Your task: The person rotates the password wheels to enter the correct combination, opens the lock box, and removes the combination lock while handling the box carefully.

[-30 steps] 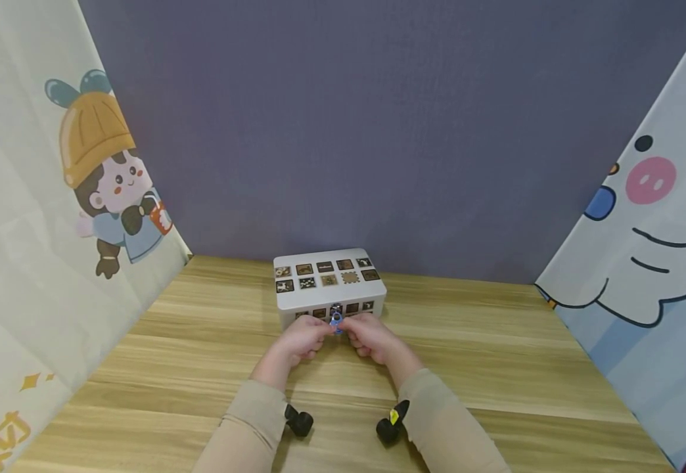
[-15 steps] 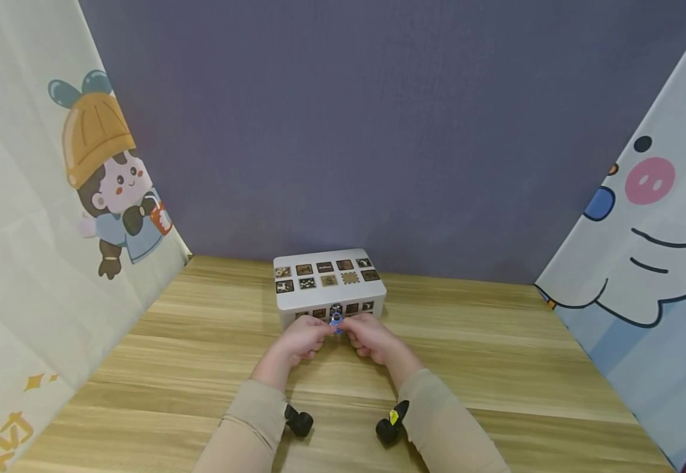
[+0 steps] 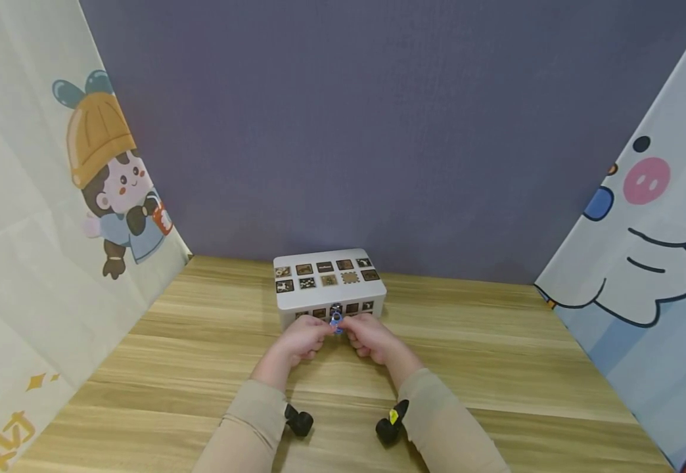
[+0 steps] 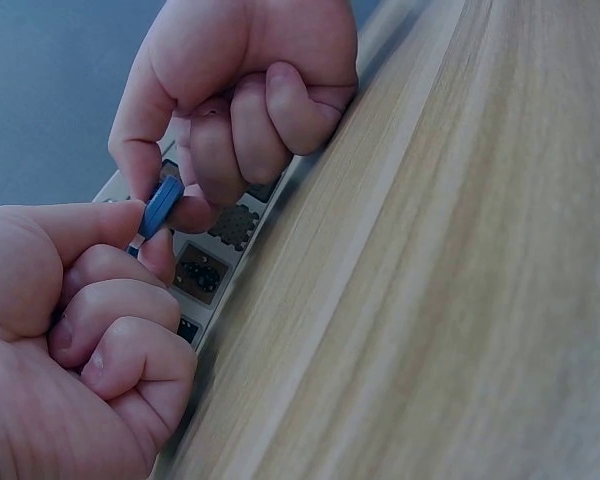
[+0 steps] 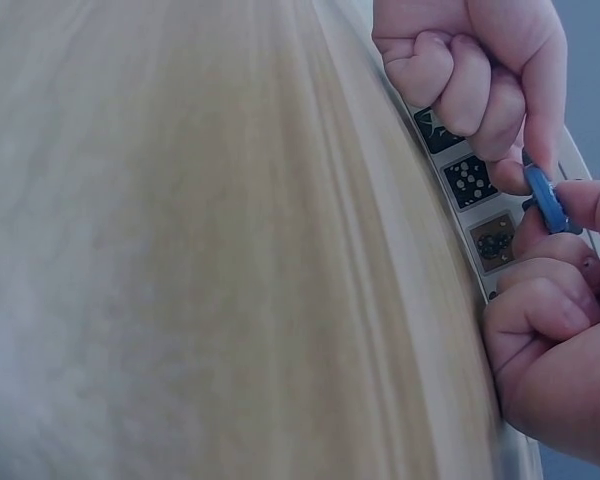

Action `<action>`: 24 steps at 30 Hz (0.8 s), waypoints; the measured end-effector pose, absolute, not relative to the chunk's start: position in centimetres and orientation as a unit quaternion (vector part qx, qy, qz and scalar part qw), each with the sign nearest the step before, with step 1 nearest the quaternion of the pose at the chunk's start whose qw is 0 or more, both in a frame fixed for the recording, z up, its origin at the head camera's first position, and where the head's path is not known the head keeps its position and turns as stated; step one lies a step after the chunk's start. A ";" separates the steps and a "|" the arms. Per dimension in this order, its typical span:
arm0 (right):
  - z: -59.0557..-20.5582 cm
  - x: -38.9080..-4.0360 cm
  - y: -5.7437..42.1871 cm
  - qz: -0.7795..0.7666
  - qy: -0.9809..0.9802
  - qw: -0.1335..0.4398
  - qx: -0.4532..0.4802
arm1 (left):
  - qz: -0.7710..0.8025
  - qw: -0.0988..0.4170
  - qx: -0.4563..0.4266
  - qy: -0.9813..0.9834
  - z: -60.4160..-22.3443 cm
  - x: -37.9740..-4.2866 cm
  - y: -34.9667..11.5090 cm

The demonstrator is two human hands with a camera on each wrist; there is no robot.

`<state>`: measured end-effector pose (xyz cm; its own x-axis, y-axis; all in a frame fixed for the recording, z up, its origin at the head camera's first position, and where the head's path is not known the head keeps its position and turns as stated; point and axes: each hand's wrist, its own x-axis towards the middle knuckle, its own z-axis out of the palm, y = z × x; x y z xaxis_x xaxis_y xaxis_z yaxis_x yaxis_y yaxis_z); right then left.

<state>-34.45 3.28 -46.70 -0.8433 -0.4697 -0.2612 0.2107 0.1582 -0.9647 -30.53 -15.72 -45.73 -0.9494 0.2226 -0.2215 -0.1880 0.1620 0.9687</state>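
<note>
A small blue padlock (image 3: 336,322) hangs at the front clasp (image 3: 336,309) of a white box (image 3: 326,297). My left hand (image 3: 304,337) pinches the padlock from the left between thumb and forefinger, its other fingers curled in. From the right, my right hand (image 3: 372,337) pinches it the same way. In the left wrist view the padlock's blue body (image 4: 161,206) shows edge-on between both hands' fingertips. The right wrist view shows the blue padlock (image 5: 547,198) close against the box front. The lid is down, and whether the shackle is locked cannot be told.
The box stands on a wood-grain table (image 3: 467,368), near a dark blue-grey back panel (image 3: 343,131). Printed cloths flank the table, one with a cartoon child (image 3: 121,177) at left and one with a pig (image 3: 647,180) at right. Black wrist cameras (image 3: 299,424) sit on both sleeves.
Both hands keep their hold on the padlock, and the box stays put. Only the printed cloths at the sides shift slightly inward.
</note>
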 end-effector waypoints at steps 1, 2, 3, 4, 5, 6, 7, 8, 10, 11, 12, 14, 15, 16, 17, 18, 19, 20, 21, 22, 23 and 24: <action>-46.7 -34.5 3.3 -0.642 0.714 0.265 -0.091 | 0.647 0.159 0.012 0.746 -45.7 -30.5 -15.7; -46.7 -34.5 3.3 -0.642 0.714 0.265 -0.091 | 0.647 0.159 0.011 0.746 -45.7 -30.5 -15.7; -46.7 -34.5 3.3 -0.643 0.713 0.266 -0.090 | 0.647 0.159 0.011 0.746 -45.7 -30.5 -15.7; -46.7 -34.5 3.3 -0.643 0.712 0.268 -0.089 | 0.647 0.159 0.011 0.745 -45.7 -30.5 -15.7; -46.7 -34.5 3.3 -0.644 0.711 0.269 -0.089 | 0.648 0.159 0.011 0.745 -45.7 -30.5 -15.7; -46.7 -34.5 3.3 -0.645 0.710 0.270 -0.088 | 0.649 0.158 0.011 0.744 -45.7 -30.5 -15.7; -46.7 -34.5 3.3 -0.645 0.709 0.271 -0.087 | 0.650 0.158 0.011 0.743 -45.7 -30.5 -15.6; -46.7 -34.5 3.3 -0.645 0.709 0.272 -0.086 | 0.651 0.158 0.012 0.743 -45.8 -30.5 -15.6; -46.7 -34.5 3.3 -0.646 0.708 0.274 -0.084 | 0.653 0.157 0.013 0.741 -45.8 -30.5 -15.6; -46.8 -34.5 3.3 -0.645 0.708 0.273 -0.083 | 0.653 0.156 0.013 0.741 -45.8 -30.6 -15.5; -46.8 -34.5 3.3 -0.645 0.709 0.273 -0.083 | 0.653 0.156 0.013 0.741 -45.8 -30.6 -15.5; -46.8 -34.5 3.3 -0.644 0.710 0.272 -0.082 | 0.654 0.156 0.011 0.740 -45.8 -30.6 -15.5; -46.8 -34.6 3.3 -0.644 0.711 0.272 -0.082 | 0.654 0.157 0.010 0.740 -45.8 -30.5 -15.5; -46.8 -34.5 3.3 -0.644 0.711 0.271 -0.082 | 0.653 0.156 0.011 0.741 -45.8 -30.6 -15.5; -46.8 -34.5 3.3 -0.643 0.711 0.271 -0.082 | 0.653 0.157 0.011 0.741 -45.8 -30.6 -15.5; -46.8 -34.5 3.3 -0.643 0.711 0.271 -0.083 | 0.653 0.157 0.011 0.741 -45.8 -30.6 -15.5; -46.8 -34.5 3.3 -0.643 0.712 0.270 -0.083 | 0.652 0.158 0.010 0.742 -45.8 -30.6 -15.5; -46.8 -34.5 3.4 -0.643 0.712 0.270 -0.083 | 0.651 0.158 0.011 0.743 -45.8 -30.6 -15.5; -46.8 -34.4 3.4 -0.644 0.711 0.270 -0.084 | 0.650 0.158 0.010 0.743 -45.8 -30.6 -15.5; -46.8 -34.4 3.4 -0.644 0.711 0.268 -0.086 | 0.650 0.157 0.010 0.744 -45.9 -30.7 -15.5; -46.8 -34.4 3.4 -0.644 0.712 0.268 -0.087 | 0.651 0.158 0.008 0.743 -45.9 -30.7 -15.5; -46.8 -34.4 3.4 -0.644 0.711 0.268 -0.088 | 0.651 0.158 0.009 0.742 -45.9 -30.7 -15.5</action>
<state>-34.44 3.43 -46.82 -0.8408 -0.4700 -0.2687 0.2208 0.1554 -0.9628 -30.72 -15.52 -45.93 -0.9502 0.2180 -0.2228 -0.1925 0.1519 0.9695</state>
